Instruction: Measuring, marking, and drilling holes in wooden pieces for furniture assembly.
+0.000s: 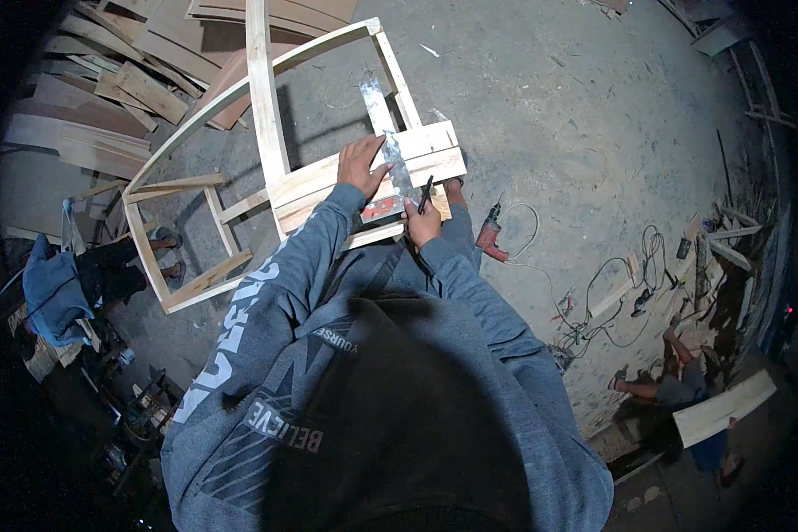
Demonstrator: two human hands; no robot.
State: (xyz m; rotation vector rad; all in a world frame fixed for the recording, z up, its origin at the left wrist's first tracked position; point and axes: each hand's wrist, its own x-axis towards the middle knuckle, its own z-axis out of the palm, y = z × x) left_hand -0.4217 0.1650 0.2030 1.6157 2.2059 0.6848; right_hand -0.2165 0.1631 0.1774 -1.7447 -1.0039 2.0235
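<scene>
The person's gray hooded sweatshirt (266,355) fills the lower centre of the frame, its sleeves reaching up toward the middle. Just above it, right of centre, the right hand (423,222) has its fingers closed around a slim dark marking tool (426,191), which stands tilted upward beside the lower end of a metal square (397,168). The square, at the centre of the frame, lies across pale boards (434,166) set side by side, its long blade running up past their far edge. Left of the blade, the left hand (361,166) rests on the boards with its fingers spread and uncurled, the fingertips at the blade.

Beyond the boards, a wooden frame (262,97) with curved rails extends over the upper and left-centre parts of the frame. Right of the boards, a red drill (490,235) lies on the concrete floor (550,115), near a looping pale cord (538,232).

Farther out, tangled dark cords and small tools lie at right. At the lower right, another person in shorts (687,387) is beside a broad pale panel (725,410). At the left edge, a second person in a blue-gray top (53,293) is near the frame. Loose boards and sheets (89,142) are heaped at the upper left.
</scene>
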